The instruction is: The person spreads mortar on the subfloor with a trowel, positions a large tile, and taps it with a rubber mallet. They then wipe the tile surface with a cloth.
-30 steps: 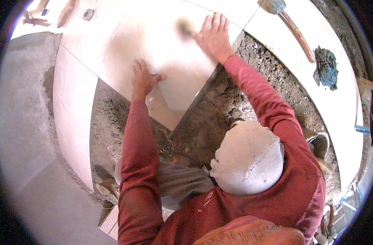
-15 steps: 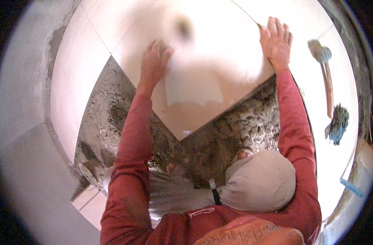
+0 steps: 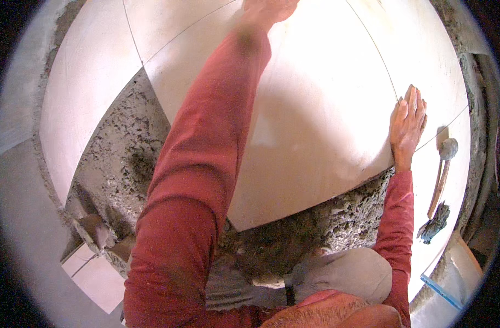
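Observation:
A large pale floor tile (image 3: 315, 158) lies with its near corner toward me, over rough grey mortar bed (image 3: 121, 142). My left arm reaches far across it. My left hand (image 3: 269, 12) is at the top edge of the view, its fingers mostly cut off, so I cannot tell how they lie. My right hand (image 3: 407, 124) rests flat and open at the tile's right edge, over the joint with the neighbouring tile, fingers stretched forward and holding nothing.
On the right-hand tiles lie a mallet (image 3: 444, 164) with a wooden handle and a dark crumpled glove or rag (image 3: 433, 223). A blue strip (image 3: 441, 291) is at lower right. Cut tile pieces (image 3: 99, 279) lie at lower left, beside a grey wall (image 3: 20, 218).
My left hand has slid forward from the tile's middle to the top edge of the view. The view has shifted, and my right hand, still flat, now appears lower and further right.

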Action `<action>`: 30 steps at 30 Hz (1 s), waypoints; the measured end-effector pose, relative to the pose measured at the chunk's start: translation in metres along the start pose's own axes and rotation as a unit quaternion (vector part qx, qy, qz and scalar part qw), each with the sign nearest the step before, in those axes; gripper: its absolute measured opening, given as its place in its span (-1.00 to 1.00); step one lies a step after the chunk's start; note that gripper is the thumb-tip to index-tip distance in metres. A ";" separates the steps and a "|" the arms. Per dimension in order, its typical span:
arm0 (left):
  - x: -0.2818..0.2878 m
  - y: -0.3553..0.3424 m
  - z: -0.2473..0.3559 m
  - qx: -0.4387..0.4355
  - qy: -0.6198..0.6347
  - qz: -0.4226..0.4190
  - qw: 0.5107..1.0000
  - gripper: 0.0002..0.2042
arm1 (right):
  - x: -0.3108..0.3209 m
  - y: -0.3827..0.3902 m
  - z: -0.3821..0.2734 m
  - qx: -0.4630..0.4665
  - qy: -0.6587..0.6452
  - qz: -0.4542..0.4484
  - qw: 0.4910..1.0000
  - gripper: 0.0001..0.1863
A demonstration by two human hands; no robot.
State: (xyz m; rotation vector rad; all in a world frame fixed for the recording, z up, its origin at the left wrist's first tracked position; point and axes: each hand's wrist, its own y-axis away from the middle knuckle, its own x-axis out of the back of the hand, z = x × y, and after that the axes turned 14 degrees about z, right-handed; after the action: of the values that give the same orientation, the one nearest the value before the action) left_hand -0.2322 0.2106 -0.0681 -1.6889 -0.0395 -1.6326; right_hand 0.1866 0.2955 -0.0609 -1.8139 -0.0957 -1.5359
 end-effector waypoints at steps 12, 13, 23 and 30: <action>0.013 0.004 -0.007 -0.003 0.071 0.035 0.997 -0.36 | 0.001 0.000 0.004 0.042 -0.028 0.008 0.999 -0.40; 0.019 0.012 -0.014 0.002 0.070 0.027 0.997 -0.37 | 0.002 0.001 0.005 0.030 -0.019 -0.002 0.999 -0.40; 0.055 0.106 -0.060 0.085 -0.027 0.099 0.991 -0.39 | 0.010 0.000 0.020 0.076 -0.049 -0.032 0.995 -0.40; 0.050 0.099 -0.062 0.077 -0.035 0.083 0.993 -0.28 | 0.096 0.063 0.206 -0.088 0.125 0.095 0.984 -0.44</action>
State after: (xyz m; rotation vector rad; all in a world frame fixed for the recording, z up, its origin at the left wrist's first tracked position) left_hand -0.2237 0.0843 -0.0811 -1.5870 -0.0581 -1.4114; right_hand 0.4139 0.3298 -0.0085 -1.6921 0.3342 -1.6602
